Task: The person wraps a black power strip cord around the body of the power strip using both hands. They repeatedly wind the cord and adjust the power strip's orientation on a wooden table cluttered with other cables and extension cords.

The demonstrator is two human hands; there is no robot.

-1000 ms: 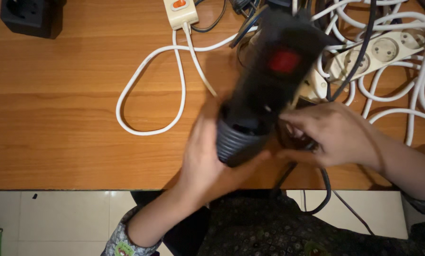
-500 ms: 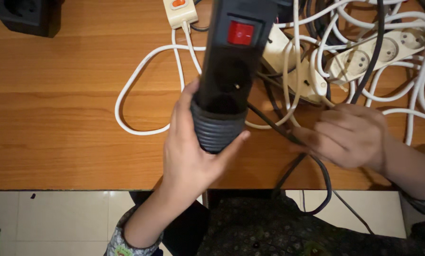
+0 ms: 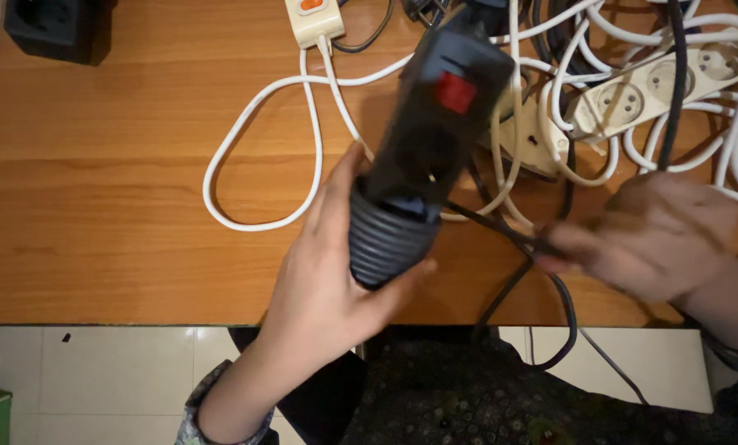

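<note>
I am clamping my left hand around the black power strip, long axis tilting up-right; my right hand is pinching its black cord.

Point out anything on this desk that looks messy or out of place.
The white cords and white power strips lie in a tangled heap at the table's top right. The left hand holds a black power strip with cord wound round its end; the right hand pinches its black cord.

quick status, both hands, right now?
Left hand: closed on black power strip, at its cord-wrapped end.
Right hand: pinching the black cord.
</note>
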